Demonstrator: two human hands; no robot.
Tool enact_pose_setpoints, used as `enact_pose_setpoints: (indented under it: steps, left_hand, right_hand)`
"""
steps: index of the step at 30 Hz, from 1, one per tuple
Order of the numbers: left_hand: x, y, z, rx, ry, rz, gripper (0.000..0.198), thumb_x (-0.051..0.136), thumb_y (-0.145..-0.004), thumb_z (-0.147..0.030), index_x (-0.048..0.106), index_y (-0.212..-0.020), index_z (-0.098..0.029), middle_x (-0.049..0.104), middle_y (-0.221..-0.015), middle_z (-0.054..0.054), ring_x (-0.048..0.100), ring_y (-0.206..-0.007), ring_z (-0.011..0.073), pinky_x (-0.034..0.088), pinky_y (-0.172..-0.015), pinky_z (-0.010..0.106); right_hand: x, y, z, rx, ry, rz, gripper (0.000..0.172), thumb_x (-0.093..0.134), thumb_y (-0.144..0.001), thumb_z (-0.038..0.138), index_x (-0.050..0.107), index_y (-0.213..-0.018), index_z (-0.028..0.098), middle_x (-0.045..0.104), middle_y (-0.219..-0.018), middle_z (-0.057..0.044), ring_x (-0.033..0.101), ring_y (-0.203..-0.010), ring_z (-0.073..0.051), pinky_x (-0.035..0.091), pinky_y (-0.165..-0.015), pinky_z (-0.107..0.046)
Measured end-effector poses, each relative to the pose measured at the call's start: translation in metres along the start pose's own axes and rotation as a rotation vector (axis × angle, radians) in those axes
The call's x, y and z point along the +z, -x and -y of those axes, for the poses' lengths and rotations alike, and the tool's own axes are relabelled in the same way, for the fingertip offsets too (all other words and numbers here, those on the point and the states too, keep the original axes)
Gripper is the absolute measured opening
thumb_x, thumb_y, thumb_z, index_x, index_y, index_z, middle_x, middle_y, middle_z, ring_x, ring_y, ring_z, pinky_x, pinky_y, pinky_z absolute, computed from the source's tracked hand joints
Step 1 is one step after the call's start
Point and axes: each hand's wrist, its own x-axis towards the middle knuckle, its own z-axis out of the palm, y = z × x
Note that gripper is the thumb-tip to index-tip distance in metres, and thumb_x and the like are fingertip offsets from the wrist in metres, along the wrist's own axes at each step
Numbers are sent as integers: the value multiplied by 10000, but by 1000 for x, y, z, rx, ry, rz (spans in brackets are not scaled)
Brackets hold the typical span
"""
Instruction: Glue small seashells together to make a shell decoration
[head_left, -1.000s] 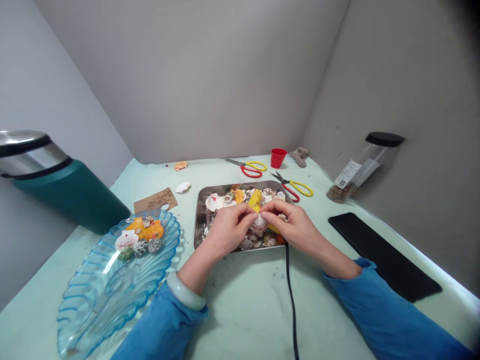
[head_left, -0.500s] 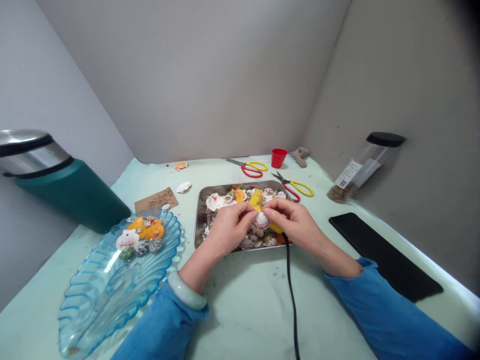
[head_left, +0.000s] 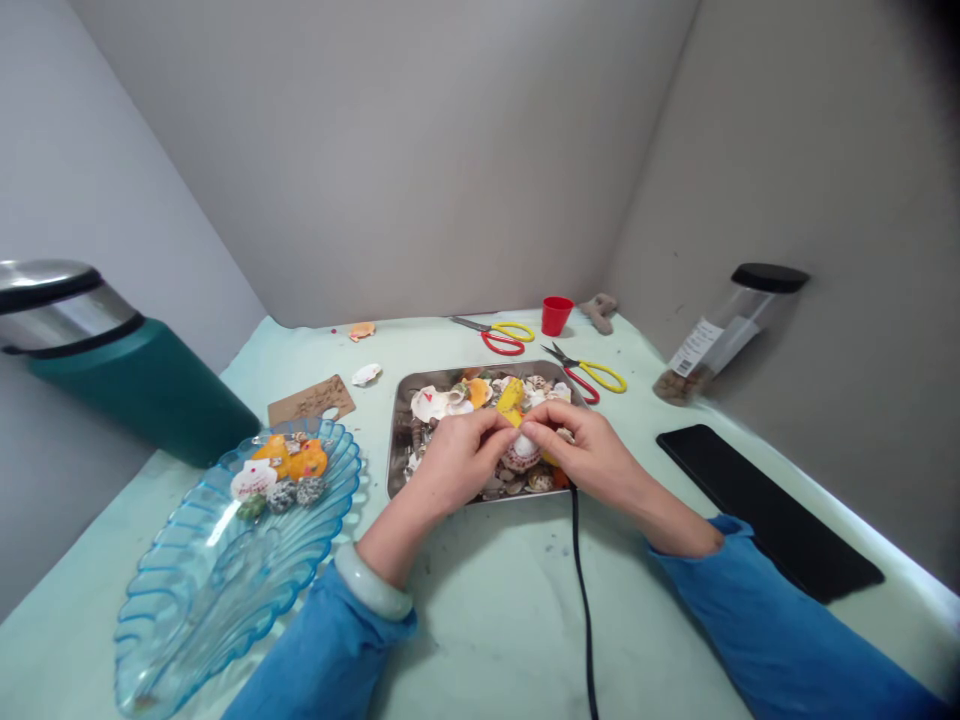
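Over the metal tray (head_left: pixel 391 455) my left hand (head_left: pixel 459 455) and my right hand (head_left: pixel 592 450) meet with their fingertips nearly touching. Both are closed in a pinch at the upper edge of a white and reddish-brown scallop shell (head_left: pixel 523 453), which hangs below the fingers. Whether a smaller piece sits between the fingertips is hidden. Just behind them lies a yellow tool (head_left: pixel 512 396), partly covered by my hands, and a black cord (head_left: pixel 582 590) runs from the tray toward me. Shells of many kinds, such as a white scallop shell (head_left: pixel 429 402), fill the tray.
A blue leaf-shaped dish (head_left: pixel 225 580) with shells stands left, beside a green bottle (head_left: pixel 150 390) and a brown card (head_left: pixel 313 400). Scissors (head_left: pixel 491 332), more scissors (head_left: pixel 589 372) and a red cup (head_left: pixel 556 316) are behind. Right are a clear jar (head_left: pixel 720 340) and a black phone (head_left: pixel 757 510).
My fingertips have drawn slightly closer together above the scallop shell, and my right hand has shifted a little left. The other things stay where they were.
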Motion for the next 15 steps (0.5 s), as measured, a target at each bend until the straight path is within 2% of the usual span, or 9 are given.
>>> enact_pose_setpoints:
  steps: [8,15]
  left_hand:
    - [-1,0,-2,-19,25,12,221,460,-850,-302,575,-737,-150,517,-608,-36,417,-567,74,321,-556,194]
    - [0,0,0,-2,-7,-2,224,442,-851,-281,520,-682,-157,484,-573,-37,395,-541,78,305,-537,197]
  right_hand:
    - [0,0,-2,62,-139,-28,193,512,-831,329,563,-738,168,551,-702,12,484,-650,-112,407,-601,-237]
    - [1,0,1,45,-74,-38,179,526,-821,329,602,-783,171,613,-768,-9,532,-693,-129,433,-632,-245]
